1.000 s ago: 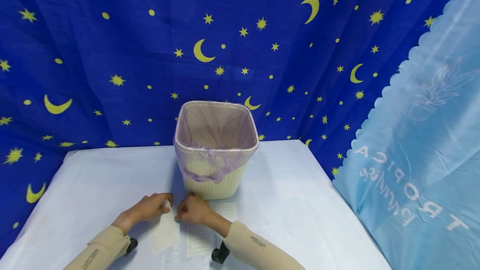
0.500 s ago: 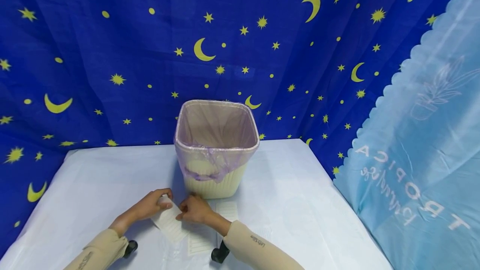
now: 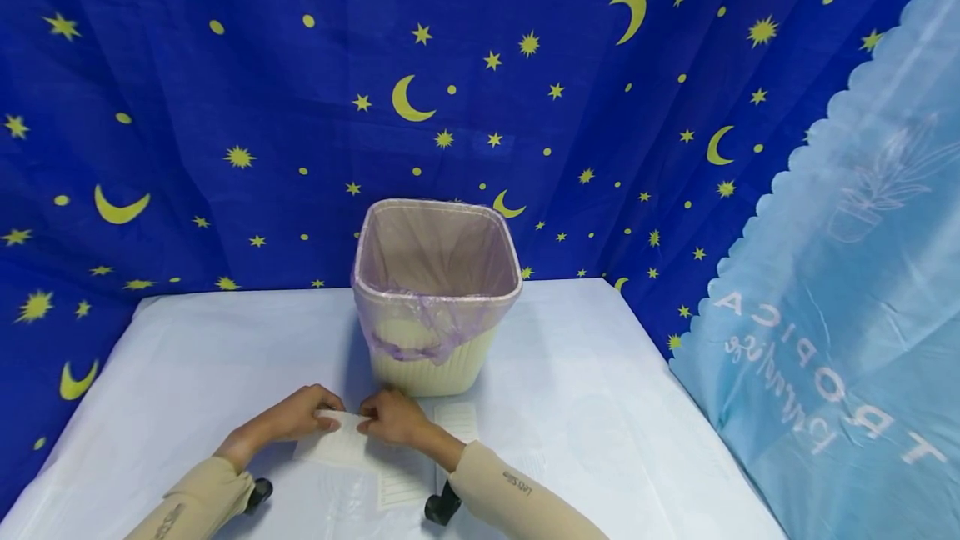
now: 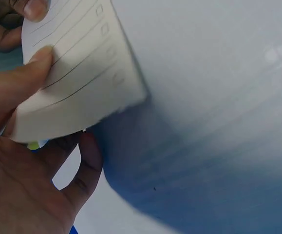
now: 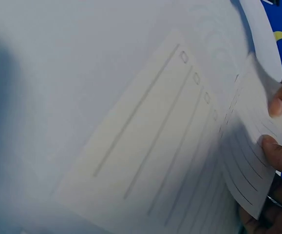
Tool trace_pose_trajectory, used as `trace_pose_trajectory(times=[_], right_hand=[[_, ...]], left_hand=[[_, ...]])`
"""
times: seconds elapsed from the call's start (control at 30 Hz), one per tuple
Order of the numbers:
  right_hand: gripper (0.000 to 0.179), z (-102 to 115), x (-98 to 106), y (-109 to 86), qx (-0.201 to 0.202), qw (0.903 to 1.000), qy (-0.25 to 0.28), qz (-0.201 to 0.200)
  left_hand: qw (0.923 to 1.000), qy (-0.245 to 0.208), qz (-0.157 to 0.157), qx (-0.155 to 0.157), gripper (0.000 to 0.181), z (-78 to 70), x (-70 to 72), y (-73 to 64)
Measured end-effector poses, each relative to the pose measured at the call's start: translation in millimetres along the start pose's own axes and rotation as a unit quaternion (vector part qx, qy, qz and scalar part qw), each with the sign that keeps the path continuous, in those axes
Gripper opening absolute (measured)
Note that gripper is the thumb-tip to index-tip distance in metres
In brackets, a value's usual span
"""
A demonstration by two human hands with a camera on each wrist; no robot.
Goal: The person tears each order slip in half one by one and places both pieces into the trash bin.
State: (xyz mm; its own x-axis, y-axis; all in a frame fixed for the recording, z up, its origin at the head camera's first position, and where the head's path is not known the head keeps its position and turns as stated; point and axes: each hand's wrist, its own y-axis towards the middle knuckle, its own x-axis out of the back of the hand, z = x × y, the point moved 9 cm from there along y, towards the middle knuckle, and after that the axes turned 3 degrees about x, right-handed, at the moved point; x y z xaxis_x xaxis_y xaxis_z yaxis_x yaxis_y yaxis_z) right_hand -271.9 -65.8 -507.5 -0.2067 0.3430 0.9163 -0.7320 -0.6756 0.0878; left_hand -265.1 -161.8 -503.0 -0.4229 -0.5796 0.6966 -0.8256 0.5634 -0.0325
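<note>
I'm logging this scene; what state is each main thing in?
Held rectangular white paper sheet: bent, partly raised
Left grip: pinching that sheet
Right grip: pinching that sheet
Middle rectangular white paper sheet: flat
Rightmost rectangular white paper sheet: flat, partly hidden
Cream ribbed boxy plastic bin: upright, open
Translucent purple plastic liner: fitted in bin

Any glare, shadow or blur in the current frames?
Head: evenly lit, faint shadow left of the bin; left wrist: bright glare on the white table at right, bluish shadow below the held paper; right wrist: the flat paper looks soft and hazy, dark shadow at left.
</note>
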Motion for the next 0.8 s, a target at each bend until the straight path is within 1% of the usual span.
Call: trace_pose_trajectory(times=[0.1, 0.17, 0.23, 0.37, 0.53, 0.63, 0.7, 0.8], right_hand=[[0.006, -2.1, 1.1, 0.8, -0.004, 0.9999, 0.010, 0.002], [0.008, -3.0, 1.6, 0.9, -0.001, 0.9998, 0.018, 0.004], [0.010, -3.4, 2.0, 1.0, 0.005, 0.9998, 0.018, 0.006], [0.009, -5.4, 4.2, -0.4, 0.024, 0.9993, 0.026, 0.008], [0.005, -9.8, 12.4, -5.1, 0.047, 0.9976, 0.049, 0.010], [0.004, -10.5, 20.1, -9.1, 0.066, 0.9955, 0.068, 0.004], [0.005, -11.0, 24.3, -11.6, 0.075, 0.9944, 0.075, 0.000], [0.005, -12.2, 29.1, -15.2, 0.078, 0.9946, 0.069, -0.004]], left_hand=[[0.9992, -0.029, 0.026, 0.000, 0.006, 0.1, -5.7, 0.9], [0.9984, -0.044, 0.035, -0.002, 0.008, -0.5, -8.4, 1.3], [0.9983, -0.047, 0.035, -0.004, 0.008, -1.3, -9.6, 1.5], [0.9989, -0.036, 0.029, -0.009, 0.007, -4.2, -11.0, 3.3], [0.9990, -0.026, 0.034, -0.014, 0.011, -14.3, -12.3, 8.4], [0.9982, -0.039, 0.042, -0.016, 0.014, -20.8, -13.7, 12.3], [0.9976, -0.047, 0.044, -0.024, 0.017, -25.4, -14.0, 14.3], [0.9970, -0.057, 0.041, -0.034, 0.018, -30.8, -14.8, 16.3]])
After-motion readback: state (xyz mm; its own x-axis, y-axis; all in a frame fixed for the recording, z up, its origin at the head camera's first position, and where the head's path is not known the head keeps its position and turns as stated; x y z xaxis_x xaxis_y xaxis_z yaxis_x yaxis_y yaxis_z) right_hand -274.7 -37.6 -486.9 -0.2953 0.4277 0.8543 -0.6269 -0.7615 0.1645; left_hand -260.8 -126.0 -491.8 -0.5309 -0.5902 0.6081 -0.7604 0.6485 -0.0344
